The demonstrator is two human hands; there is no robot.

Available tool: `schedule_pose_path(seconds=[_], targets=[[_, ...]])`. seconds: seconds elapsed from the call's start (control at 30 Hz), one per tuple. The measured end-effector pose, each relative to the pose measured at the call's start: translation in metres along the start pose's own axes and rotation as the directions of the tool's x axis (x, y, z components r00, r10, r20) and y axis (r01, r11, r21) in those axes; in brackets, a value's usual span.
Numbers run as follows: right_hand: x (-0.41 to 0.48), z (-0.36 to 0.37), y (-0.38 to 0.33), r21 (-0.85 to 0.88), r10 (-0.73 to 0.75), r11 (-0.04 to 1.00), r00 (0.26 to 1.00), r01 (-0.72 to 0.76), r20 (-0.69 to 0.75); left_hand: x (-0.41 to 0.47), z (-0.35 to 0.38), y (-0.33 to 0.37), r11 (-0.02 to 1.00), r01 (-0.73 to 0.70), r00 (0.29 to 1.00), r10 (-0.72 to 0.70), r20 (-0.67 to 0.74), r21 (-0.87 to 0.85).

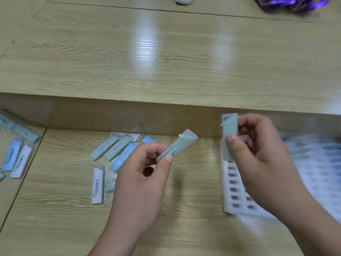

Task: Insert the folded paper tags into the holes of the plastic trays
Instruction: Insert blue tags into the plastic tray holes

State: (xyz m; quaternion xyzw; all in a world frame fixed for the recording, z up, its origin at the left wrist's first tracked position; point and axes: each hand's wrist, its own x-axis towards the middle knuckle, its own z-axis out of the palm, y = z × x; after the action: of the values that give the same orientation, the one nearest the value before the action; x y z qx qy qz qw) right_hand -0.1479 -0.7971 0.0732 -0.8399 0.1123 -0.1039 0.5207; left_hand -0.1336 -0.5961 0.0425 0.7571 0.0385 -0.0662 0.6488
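Observation:
My left hand [140,182] pinches a green folded paper tag [180,145] between thumb and fingers, its free end pointing up and right above the table. My right hand [258,156] grips a second green tag [229,126], held upright over the far end of a white plastic tray [233,189] with rows of rectangular holes. The tray lies on the table under my right hand, partly hidden by my wrist. Loose tags [118,150] in green, blue and white lie scattered left of my left hand.
More tags [16,156] lie at the far left on a neighbouring table section. A raised wooden shelf [166,61] runs across the back. A blurred white plastic sheet [317,172] lies at the right. A purple bag [291,2] sits at the top right.

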Motion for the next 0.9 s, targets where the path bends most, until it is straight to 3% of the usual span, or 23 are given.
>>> schedule_pose_path(seconds=[0.1,0.2,0.33,0.47,0.53,0.63,0.7,0.9], targets=[[-0.006,-0.057,0.012,0.143,-0.009,0.99,0.999,0.016,-0.049,-0.008,0.042,0.014,0.998,-0.044,0.991,0.049,0.125,-0.039],[-0.02,-0.107,0.03,0.083,-0.041,0.995,0.987,0.054,-0.155,-0.019,0.085,0.022,0.995,-0.093,0.97,0.095,0.224,-0.02],[-0.037,-0.157,0.056,-0.025,-0.05,0.999,0.963,0.045,-0.264,-0.034,0.133,0.03,0.994,-0.099,0.971,0.108,0.214,-0.055],[-0.044,-0.19,0.07,-0.188,-0.084,0.981,0.971,0.042,-0.222,-0.049,0.172,0.032,0.996,-0.091,0.956,0.09,0.279,-0.012],[-0.045,-0.199,0.08,-0.191,-0.059,0.981,0.983,0.025,-0.172,-0.055,0.189,0.032,0.993,-0.107,0.953,0.089,0.289,0.045],[-0.044,-0.204,0.095,-0.169,-0.003,0.986,0.997,-0.01,-0.08,-0.062,0.208,0.029,0.973,-0.168,0.961,0.126,0.248,0.159],[-0.042,-0.201,0.102,-0.246,-0.037,0.969,0.998,0.025,-0.046,-0.063,0.219,0.024,0.955,-0.194,0.968,0.149,0.2,0.226],[-0.027,-0.182,0.114,-0.367,-0.116,0.921,0.992,0.127,0.051,-0.067,0.244,0.01,0.984,-0.056,0.997,0.048,0.054,0.167]])
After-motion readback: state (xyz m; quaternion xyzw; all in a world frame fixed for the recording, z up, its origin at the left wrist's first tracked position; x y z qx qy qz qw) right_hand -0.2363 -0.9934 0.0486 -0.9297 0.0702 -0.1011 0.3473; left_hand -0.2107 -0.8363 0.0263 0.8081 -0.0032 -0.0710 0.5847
